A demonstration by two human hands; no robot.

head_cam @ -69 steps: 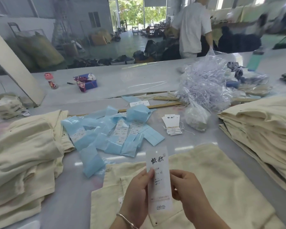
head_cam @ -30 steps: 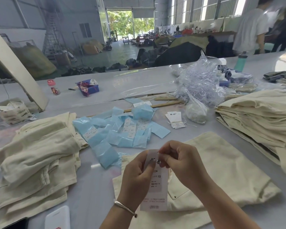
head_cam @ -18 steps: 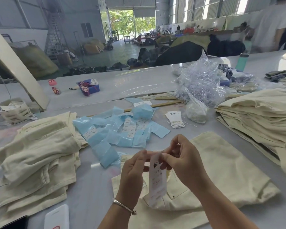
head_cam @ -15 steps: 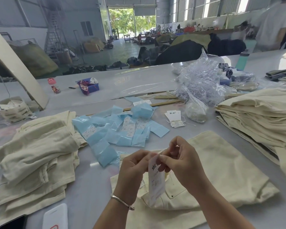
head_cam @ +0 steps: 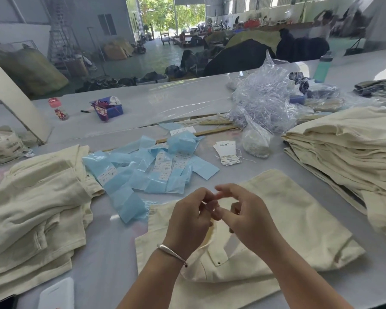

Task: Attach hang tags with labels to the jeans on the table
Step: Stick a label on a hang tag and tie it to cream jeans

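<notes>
Jeans (head_cam: 283, 221) lie under both hands (head_cam: 188, 221) (head_cam: 246, 217), fingertips pinched together, perhaps on thread; tag hidden.

One pair of jeans (head_cam: 288, 215) lies at the table's (head_cam: 103, 248) near edge, both hands (head_cam: 218, 217) above it. A heap of jeans (head_cam: 34, 206) sits by the left edge, a stack (head_cam: 348, 157) by the right. Label bags (head_cam: 152, 168) lie mid-table, tags (head_cam: 226, 152) to their right, a plastic bundle (head_cam: 263, 103) behind those.
</notes>
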